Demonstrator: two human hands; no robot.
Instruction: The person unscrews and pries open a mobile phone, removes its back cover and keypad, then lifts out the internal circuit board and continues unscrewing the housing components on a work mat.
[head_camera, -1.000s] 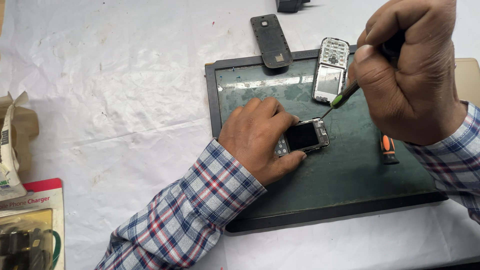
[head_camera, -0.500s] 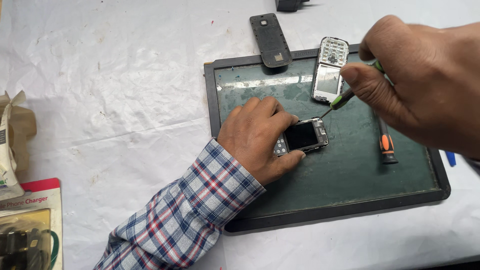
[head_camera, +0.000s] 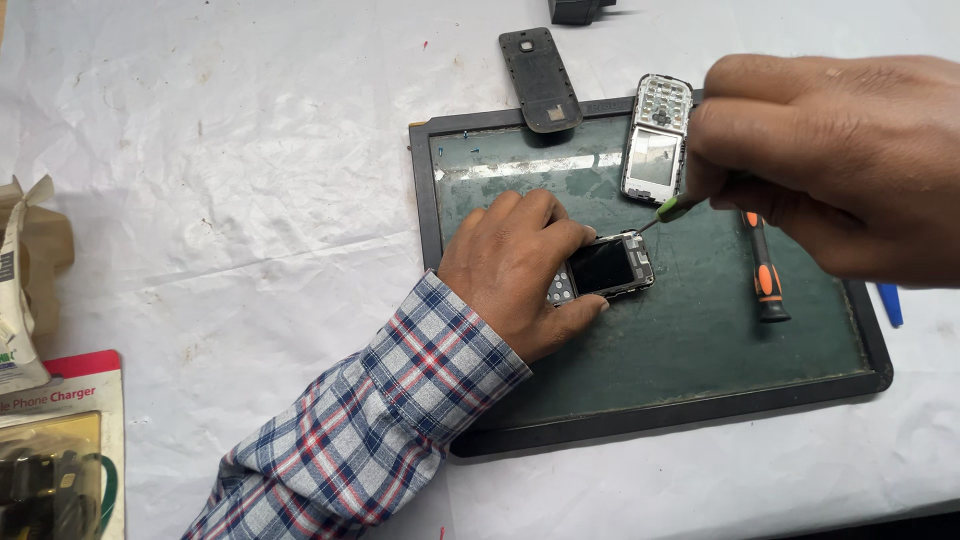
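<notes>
A small keypad phone (head_camera: 605, 268) with its casing off lies on a dark green mat with a black frame (head_camera: 690, 350). My left hand (head_camera: 520, 265) presses down on the phone's left end and holds it still. Above and to the right, my right hand (head_camera: 830, 160) grips a green-handled screwdriver (head_camera: 672, 210). Its thin tip points at the phone's upper right corner. A silver front cover with keypad (head_camera: 655, 140) rests on the mat's far edge. A black back cover (head_camera: 540, 80) lies beyond the mat.
An orange and black screwdriver (head_camera: 762, 270) lies on the mat's right side. A blue object (head_camera: 890, 303) pokes out past the mat's right edge. At far left lie a packaged charger with red card (head_camera: 55, 450) and a paper packet (head_camera: 25, 290). White cloth covers the table.
My right hand has swung down and flattened out, now reaching in from the right. The screwdriver tip stays near the phone's upper right corner. My left hand and the phone have not moved.
</notes>
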